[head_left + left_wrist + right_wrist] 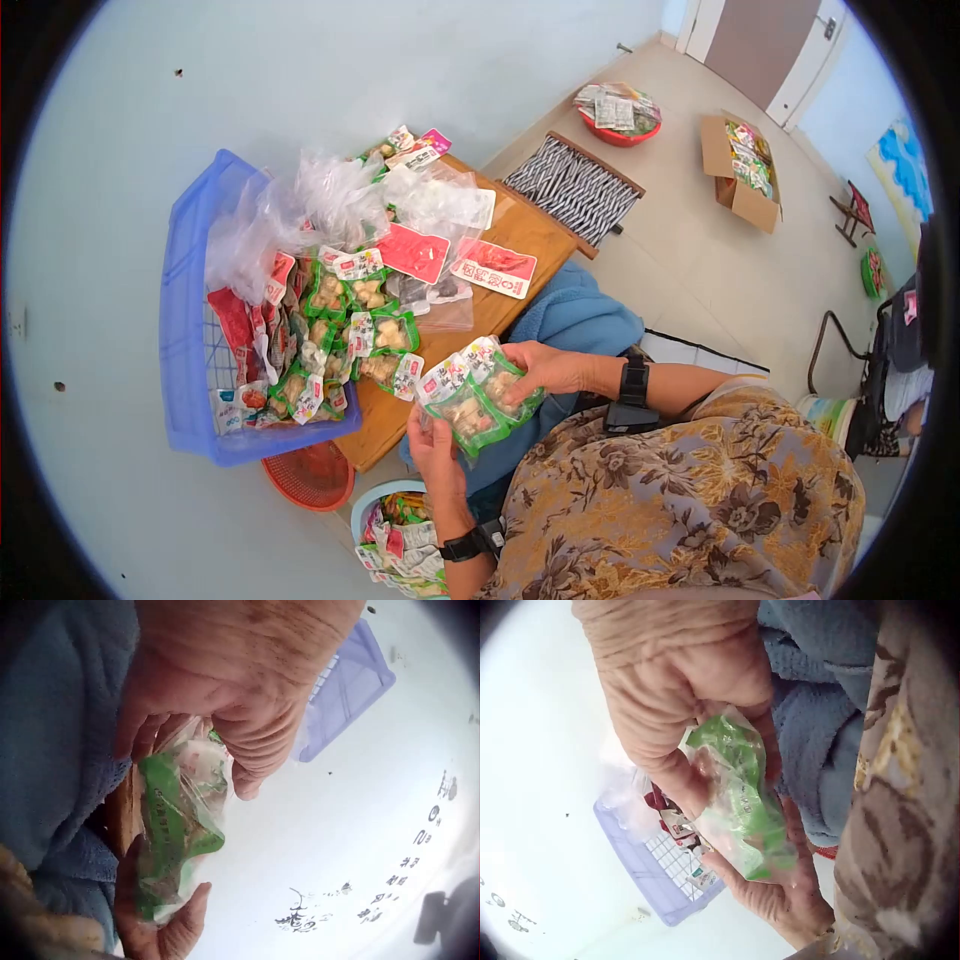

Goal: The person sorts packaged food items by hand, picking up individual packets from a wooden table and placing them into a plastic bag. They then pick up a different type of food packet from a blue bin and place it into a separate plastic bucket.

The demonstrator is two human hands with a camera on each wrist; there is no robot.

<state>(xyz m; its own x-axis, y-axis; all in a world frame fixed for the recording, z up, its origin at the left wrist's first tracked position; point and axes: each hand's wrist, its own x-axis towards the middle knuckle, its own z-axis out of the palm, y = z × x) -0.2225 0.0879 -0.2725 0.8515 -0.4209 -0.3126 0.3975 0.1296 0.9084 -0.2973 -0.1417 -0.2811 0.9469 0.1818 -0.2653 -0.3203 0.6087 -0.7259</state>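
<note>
Both hands hold a small stack of green-edged clear snack packets (475, 392) above my lap. My left hand (432, 445) grips the stack's lower end, and my right hand (535, 368) curls over its upper right end. In the left wrist view the green packets (176, 825) sit between the left hand's fingers (255, 742) and the other hand below. The right wrist view shows the packets (742, 799) pinched under the right thumb (679, 784). More of the same packets (345, 335) lie piled on the wooden table (525, 235).
A blue plastic basket (185, 330) with packets and clear bags stands at the table's left end. A red basket (312, 475) and a light blue bowl (372, 498) of packets sit on the floor below. A cardboard box (740, 175) and red bowl (618, 133) stand farther off.
</note>
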